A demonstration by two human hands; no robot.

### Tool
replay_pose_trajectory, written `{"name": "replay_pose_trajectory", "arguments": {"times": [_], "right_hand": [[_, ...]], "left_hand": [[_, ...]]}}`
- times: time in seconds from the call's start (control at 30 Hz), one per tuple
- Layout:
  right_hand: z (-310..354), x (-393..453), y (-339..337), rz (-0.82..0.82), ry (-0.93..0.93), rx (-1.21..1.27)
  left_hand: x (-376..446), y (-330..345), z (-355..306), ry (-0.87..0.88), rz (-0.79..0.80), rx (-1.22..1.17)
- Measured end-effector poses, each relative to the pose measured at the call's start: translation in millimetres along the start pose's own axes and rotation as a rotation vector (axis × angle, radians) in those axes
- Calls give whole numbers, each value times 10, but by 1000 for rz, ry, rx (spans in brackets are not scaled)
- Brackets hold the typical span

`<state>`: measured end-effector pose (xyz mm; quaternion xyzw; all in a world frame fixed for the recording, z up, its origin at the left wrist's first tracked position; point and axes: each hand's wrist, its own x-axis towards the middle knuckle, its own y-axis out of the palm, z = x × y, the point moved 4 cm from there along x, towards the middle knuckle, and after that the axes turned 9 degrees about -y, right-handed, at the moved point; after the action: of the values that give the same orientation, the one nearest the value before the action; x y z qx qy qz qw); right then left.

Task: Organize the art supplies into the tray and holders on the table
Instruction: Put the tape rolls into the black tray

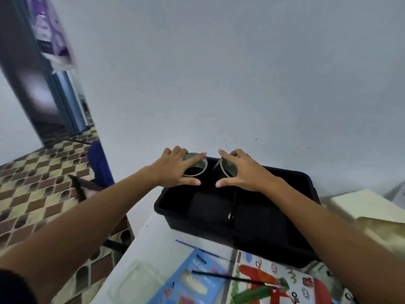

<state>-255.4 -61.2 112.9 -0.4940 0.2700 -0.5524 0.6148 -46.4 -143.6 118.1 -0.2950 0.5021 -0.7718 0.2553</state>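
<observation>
Two hands are holding two round cups at the far end of a black tray.

The left hand is gripping the left cup and the right hand is gripping the right cup, side by side. The tray is sitting on the white surface. A paintbrush is lying on the picture books nearer the person.
</observation>
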Motion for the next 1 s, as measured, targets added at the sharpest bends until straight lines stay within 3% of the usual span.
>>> {"name": "replay_pose_trajectory", "arguments": {"times": [0.17,0.47,0.63,0.87,1.0], "right_hand": [[-252,270,263,0,144,65],[-285,529,737,324,127,-304],[-314,612,920,513,153,-449],[-328,624,967,512,100,-691],[-311,622,876,539,117,-579]], "left_hand": [[417,421,35,103,96,52],[557,939,-11,192,185,144],[604,1062,-140,150,202,202],[633,1145,-257,167,237,262],[662,1068,-165,232,202,191]]}}
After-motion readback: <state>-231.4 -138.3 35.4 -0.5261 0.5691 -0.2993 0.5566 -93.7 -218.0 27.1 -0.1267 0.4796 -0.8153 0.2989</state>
